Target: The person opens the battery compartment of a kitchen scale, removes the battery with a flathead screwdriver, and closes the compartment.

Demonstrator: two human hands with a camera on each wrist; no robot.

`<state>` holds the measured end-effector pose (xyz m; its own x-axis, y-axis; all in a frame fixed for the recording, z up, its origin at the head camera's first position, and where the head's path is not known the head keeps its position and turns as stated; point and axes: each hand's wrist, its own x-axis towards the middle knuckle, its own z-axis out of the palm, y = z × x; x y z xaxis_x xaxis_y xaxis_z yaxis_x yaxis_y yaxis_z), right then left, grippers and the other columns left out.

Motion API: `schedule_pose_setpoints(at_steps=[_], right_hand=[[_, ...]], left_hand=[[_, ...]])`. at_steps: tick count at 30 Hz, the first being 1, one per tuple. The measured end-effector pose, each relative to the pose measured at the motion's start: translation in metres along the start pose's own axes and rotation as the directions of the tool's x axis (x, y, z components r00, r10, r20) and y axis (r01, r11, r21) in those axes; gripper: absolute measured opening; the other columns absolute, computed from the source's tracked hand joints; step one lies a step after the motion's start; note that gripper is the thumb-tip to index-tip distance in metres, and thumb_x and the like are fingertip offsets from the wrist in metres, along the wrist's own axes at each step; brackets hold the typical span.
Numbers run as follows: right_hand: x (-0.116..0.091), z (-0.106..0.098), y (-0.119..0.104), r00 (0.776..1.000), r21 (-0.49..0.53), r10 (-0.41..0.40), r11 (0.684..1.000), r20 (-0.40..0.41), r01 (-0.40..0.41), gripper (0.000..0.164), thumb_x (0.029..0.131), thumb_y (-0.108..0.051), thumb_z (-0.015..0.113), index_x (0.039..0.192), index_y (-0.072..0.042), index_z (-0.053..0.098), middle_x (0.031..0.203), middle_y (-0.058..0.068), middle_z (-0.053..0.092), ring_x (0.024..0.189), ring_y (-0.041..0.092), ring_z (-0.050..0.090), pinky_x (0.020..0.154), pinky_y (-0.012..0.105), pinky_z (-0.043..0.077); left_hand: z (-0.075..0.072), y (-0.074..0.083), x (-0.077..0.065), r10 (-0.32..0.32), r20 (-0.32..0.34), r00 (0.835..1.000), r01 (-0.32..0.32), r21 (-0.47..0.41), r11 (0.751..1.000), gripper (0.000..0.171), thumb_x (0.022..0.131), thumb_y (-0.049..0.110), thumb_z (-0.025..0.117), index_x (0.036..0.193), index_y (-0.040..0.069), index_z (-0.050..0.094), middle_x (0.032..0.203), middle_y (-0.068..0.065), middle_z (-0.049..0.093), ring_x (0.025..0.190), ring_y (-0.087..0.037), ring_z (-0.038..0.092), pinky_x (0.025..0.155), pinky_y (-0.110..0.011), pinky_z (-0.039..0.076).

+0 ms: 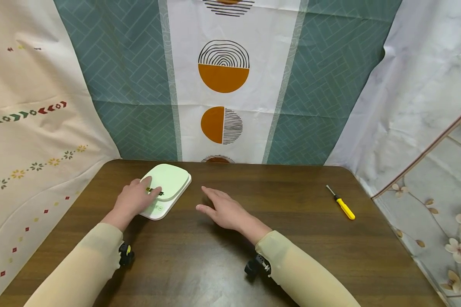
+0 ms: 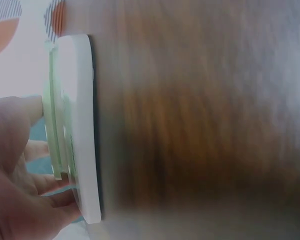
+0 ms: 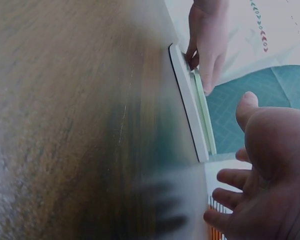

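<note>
A pale green and white kitchen scale [image 1: 170, 178] lies flat near the back left of the table. My left hand [image 1: 132, 198] grips its left side, with the thumb [image 2: 32, 107] on the weighing platform and the other fingers bent down at the edge. Over the scale's front label and part of its panel, that hand hides the surface. To the right of the scale, my right hand [image 1: 226, 209] hovers above the table with nothing in it. In the right wrist view its fingers [image 3: 232, 197] are spread and loosely extended, thumb apart.
A screwdriver [image 1: 343, 207] with a yellow handle lies at the right side of the brown wooden table [image 1: 292, 256]. Patterned cloth [image 1: 130, 76] hangs behind the back edge, with more fabric at both sides.
</note>
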<state>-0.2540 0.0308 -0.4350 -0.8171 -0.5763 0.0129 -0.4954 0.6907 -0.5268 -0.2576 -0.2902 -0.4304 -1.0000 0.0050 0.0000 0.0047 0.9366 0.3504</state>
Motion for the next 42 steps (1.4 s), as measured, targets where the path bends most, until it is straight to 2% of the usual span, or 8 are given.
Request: schedule_pose_setpoints(at_steps=[7, 15, 31, 38, 42], right_hand=[[-0.005, -0.001, 0.002, 0.999, 0.019, 0.049, 0.999, -0.002, -0.049, 0.078, 0.113, -0.062, 0.053, 0.176, -0.020, 0.034, 0.178, 0.003, 0.037, 0.167, 0.031, 0.025, 0.132, 0.051, 0.025], [-0.006, -0.002, 0.004, 0.998, 0.029, 0.067, 0.997, -0.006, -0.066, 0.078, 0.113, -0.061, 0.055, 0.175, -0.018, 0.036, 0.176, 0.005, 0.040, 0.167, 0.032, 0.026, 0.132, 0.051, 0.027], [-0.014, -0.006, 0.014, 0.995, 0.018, 0.093, 0.996, -0.029, -0.092, 0.076, 0.113, -0.060, 0.056, 0.173, -0.016, 0.040, 0.171, 0.011, 0.047, 0.163, 0.034, 0.033, 0.129, 0.052, 0.032], [-0.020, -0.009, 0.021, 0.993, 0.009, 0.102, 0.995, -0.053, -0.102, 0.076, 0.113, -0.056, 0.058, 0.173, -0.013, 0.039, 0.169, 0.019, 0.048, 0.161, 0.037, 0.037, 0.128, 0.055, 0.034], [-0.025, -0.012, 0.024, 0.992, 0.004, 0.113, 0.994, -0.063, -0.113, 0.075, 0.113, -0.056, 0.057, 0.173, -0.013, 0.039, 0.168, 0.019, 0.049, 0.161, 0.038, 0.037, 0.127, 0.055, 0.035]], left_hand=[[0.008, 0.015, -0.002, 0.033, -0.009, 0.999, -0.033, -0.004, 0.999, 0.076, 0.115, 0.042, 0.055, 0.162, -0.014, 0.038, 0.154, -0.048, 0.041, 0.135, -0.072, 0.044, 0.108, -0.078, 0.042], [0.015, 0.035, -0.003, 0.031, -0.002, 1.000, -0.031, -0.018, 0.999, 0.083, 0.114, 0.043, 0.056, 0.162, -0.020, 0.030, 0.158, -0.048, 0.037, 0.141, -0.070, 0.041, 0.112, -0.075, 0.041], [0.031, 0.073, -0.006, 0.058, 0.017, 0.998, -0.057, -0.041, 0.998, 0.085, 0.113, 0.043, 0.062, 0.164, -0.016, 0.030, 0.159, -0.044, 0.040, 0.143, -0.065, 0.043, 0.111, -0.073, 0.044], [0.041, 0.089, -0.007, 0.085, -0.004, 0.996, -0.085, -0.019, 0.996, 0.083, 0.112, 0.042, 0.064, 0.165, -0.014, 0.033, 0.157, -0.043, 0.044, 0.142, -0.063, 0.046, 0.111, -0.071, 0.045], [0.047, 0.098, -0.009, 0.106, -0.025, 0.994, -0.106, 0.002, 0.994, 0.081, 0.112, 0.041, 0.065, 0.164, -0.013, 0.036, 0.152, -0.043, 0.049, 0.138, -0.062, 0.050, 0.110, -0.069, 0.047]])
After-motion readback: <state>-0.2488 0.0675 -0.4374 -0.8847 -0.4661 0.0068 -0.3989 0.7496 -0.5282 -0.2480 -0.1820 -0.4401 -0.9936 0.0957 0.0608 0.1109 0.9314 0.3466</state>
